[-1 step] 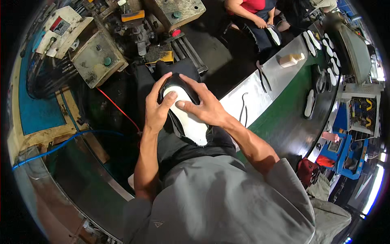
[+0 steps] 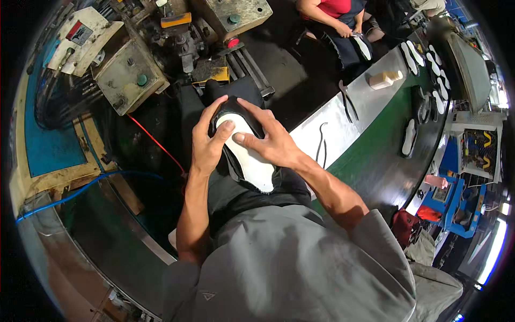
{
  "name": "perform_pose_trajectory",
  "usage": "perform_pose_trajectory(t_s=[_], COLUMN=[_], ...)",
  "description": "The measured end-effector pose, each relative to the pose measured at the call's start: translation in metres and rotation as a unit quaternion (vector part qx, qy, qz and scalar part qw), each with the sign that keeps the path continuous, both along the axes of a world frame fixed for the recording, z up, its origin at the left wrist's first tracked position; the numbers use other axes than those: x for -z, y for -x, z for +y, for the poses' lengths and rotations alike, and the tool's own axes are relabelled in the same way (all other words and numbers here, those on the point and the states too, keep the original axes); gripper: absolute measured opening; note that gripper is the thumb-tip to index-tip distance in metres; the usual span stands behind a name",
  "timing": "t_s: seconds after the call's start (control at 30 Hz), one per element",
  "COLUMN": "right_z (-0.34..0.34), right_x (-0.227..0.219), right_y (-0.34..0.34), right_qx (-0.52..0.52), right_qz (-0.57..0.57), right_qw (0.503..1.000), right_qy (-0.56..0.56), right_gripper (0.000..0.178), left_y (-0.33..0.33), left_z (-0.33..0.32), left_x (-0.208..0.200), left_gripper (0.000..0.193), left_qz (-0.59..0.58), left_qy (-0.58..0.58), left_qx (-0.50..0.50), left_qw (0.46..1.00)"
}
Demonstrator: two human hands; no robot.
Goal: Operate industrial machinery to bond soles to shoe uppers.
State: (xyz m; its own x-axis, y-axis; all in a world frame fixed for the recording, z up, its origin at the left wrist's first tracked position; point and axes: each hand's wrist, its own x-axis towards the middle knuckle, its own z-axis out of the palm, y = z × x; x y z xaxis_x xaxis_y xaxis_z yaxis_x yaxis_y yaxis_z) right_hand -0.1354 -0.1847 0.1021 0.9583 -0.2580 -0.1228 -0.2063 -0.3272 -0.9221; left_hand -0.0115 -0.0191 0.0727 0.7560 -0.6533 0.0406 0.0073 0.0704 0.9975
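A black shoe upper with a white sole board point(image 2: 251, 161) rests on my lap, white side up. My left hand point(image 2: 208, 138) wraps round one side of its far end, the thumb pressing on the white board. From the other side my right hand point(image 2: 272, 140) grips the same end, its thumb also on the board and its fingers curled over the black edge. Both thumbs lie close together. The underside of the shoe upper is hidden.
Right of me runs a metal ledge point(image 2: 316, 131) with pincers point(image 2: 348, 101), a hooked tool point(image 2: 322, 144) and a pale bottle point(image 2: 385, 79). Beyond it a green conveyor belt point(image 2: 357, 161) carries several white-bottomed shoe uppers. Ahead stands a machine point(image 2: 188, 48); a co-worker's hand point(image 2: 343, 29) holds another upper.
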Motion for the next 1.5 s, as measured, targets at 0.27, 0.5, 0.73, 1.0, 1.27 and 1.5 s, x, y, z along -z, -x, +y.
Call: perform_pose_trajectory(t_s=[0.27,0.5,0.73,1.0,1.27,1.5], right_z=[0.003,0.004,-0.042,-0.049,-0.037,-0.055], right_x=[0.011,0.022,0.026,0.027,0.055,0.054], right_y=[0.003,0.001,0.012,-0.011,-0.017,-0.013], right_qx=[0.034,0.056,-0.045,-0.101,-0.026,0.008], right_qz=[-0.048,-0.076,-0.04,-0.052,-0.026,0.039], right_qw=[0.998,0.994,0.97,0.985,0.998,0.968], right_qy=[-0.003,0.051,-0.237,-0.128,-0.055,-0.246], right_gripper=[0.079,0.079,0.08,0.098,0.087,0.075], left_y=[0.006,0.005,-0.005,-0.004,0.001,0.005], left_z=[-0.01,-0.016,-0.005,-0.014,-0.046,-0.031], left_x=[0.006,0.013,0.021,0.031,0.03,0.051], left_gripper=[0.051,0.047,0.05,0.051,0.041,0.053], left_qz=[-0.117,-0.166,-0.047,0.105,0.059,0.354], left_qy=[-0.039,-0.057,0.0,0.09,-0.039,0.138], left_qx=[-0.046,-0.065,-0.019,0.042,-0.006,0.03], left_qw=[0.991,0.982,0.999,0.989,0.997,0.925])
